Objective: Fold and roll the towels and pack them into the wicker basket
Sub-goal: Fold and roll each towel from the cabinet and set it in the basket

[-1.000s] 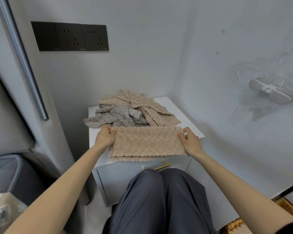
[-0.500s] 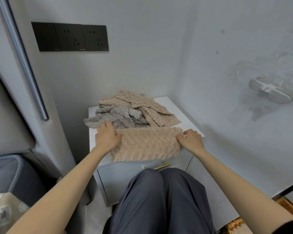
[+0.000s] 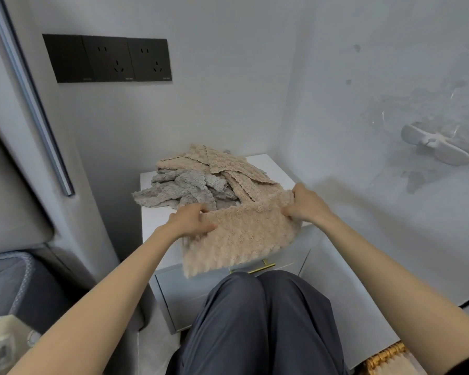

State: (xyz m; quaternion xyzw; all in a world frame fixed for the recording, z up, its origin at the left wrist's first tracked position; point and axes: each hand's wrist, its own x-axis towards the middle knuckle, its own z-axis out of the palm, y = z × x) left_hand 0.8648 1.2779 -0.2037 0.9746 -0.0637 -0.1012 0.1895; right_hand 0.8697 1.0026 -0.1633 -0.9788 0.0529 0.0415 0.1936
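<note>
- A person's left hand (image 3: 192, 221) and right hand (image 3: 307, 203) each grip one end of a folded beige towel (image 3: 241, 239), fingers curled around the fabric.
- The towel stretches between the hands over the front edge of a white nightstand (image 3: 272, 167), its lower edge hanging over the drawer.
- Behind it lies a loose pile of grey towels (image 3: 179, 190) and beige towels (image 3: 222, 165).
- A corner of the wicker basket (image 3: 385, 358) shows on the floor, lower right.

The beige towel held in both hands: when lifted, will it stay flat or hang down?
Probably floppy: the beige towel bunches between the left hand and right hand and droops over the cabinet edge. Likely light, as pinching fingers hold it. Its fluffy pile should resist slipping.
</note>
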